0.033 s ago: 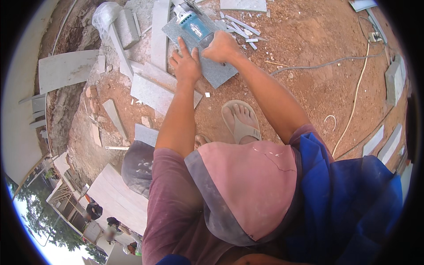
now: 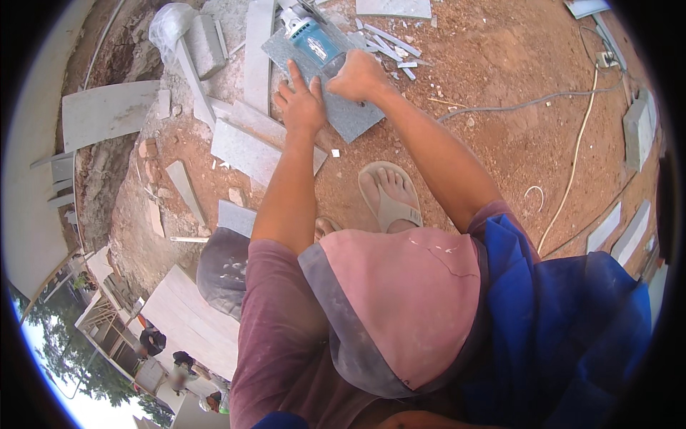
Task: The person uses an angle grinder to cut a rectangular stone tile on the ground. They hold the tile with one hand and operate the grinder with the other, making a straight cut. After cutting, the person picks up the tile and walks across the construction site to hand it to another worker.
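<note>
Found a teal angle grinder (image 2: 312,43) at top centre, over a grey stone slab (image 2: 357,120). Noted its long axis running from the head at far left to the rear end at near right, roughly along the slab's own length. Recorded the right hand (image 2: 359,77) as the nearer, closed around the rear end, with the tool's body ahead and to the left of it. Recorded the left hand (image 2: 301,106) as spread, palm down at the slab's left edge, gripping nothing, with the grinder just ahead and slightly right. Cannot confirm contact between left index fingertip and tool. Logged narrow pale offcuts (image 2: 391,40) right of the grinder, flat stone pieces (image 2: 246,149) beyond the left hand, and, farther right, a grey cable (image 2: 493,109) and white cord (image 2: 577,161) on reddish soil (image 2: 486,68)
</note>
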A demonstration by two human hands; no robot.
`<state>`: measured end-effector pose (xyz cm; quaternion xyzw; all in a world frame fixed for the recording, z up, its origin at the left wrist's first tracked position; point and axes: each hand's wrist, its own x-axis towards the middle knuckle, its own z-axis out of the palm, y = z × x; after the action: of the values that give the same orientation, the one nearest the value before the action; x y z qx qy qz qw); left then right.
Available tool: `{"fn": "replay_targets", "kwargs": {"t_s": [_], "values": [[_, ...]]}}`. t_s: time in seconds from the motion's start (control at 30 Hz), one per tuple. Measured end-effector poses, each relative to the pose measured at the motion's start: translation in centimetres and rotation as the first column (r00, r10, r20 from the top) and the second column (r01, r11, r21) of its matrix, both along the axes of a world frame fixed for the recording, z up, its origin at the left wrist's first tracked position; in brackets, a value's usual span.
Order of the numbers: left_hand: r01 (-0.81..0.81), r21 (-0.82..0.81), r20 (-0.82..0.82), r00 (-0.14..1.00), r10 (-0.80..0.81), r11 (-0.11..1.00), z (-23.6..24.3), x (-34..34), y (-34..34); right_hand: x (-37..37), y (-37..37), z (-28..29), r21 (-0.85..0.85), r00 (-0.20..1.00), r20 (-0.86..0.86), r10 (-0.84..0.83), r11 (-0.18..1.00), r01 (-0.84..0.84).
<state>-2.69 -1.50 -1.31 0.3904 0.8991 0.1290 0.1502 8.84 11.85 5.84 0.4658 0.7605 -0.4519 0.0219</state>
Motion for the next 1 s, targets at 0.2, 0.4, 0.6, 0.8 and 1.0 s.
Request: {"fn": "replay_targets", "kwargs": {"t_s": [0.2, 0.4, 0.6, 0.8, 1.0], "values": [[-0.015, -0.002, 0.016, 1.000, 0.015, 1.000, -0.29, -0.18, -0.03, 0.12, -0.09, -0.05, -0.026, 1.000, -0.003, 0.000, 1.000, 0.000], [-0.026, -0.021, 0.029, 0.999, 0.026, 0.999, 0.20, 0.01, 0.15, 0.20, -0.21, -0.24, -0.021, 1.000, -0.009, -0.009, 1.000, 0.009], [-0.023, -0.014, 0.012, 1.000, 0.023, 1.000, 0.05, 0.03, 0.05, 0.24, -0.36, -0.06, -0.021, 1.000, 0.000, -0.023, 1.000, 0.023], [-0.030, -0.015, 0.034, 0.999, 0.031, 0.999, 0.24, 0.07, 0.18, 0.33, -0.40, 0.03, -0.014, 1.000, 0.006, -0.012, 1.000, 0.012], [-0.029, -0.004, 0.027, 0.999, 0.030, 1.000, 0.16, 0.06, 0.11, 0.58, -0.49, 0.31, -0.040, 1.000, -0.016, -0.013, 0.999, 0.013]]}}
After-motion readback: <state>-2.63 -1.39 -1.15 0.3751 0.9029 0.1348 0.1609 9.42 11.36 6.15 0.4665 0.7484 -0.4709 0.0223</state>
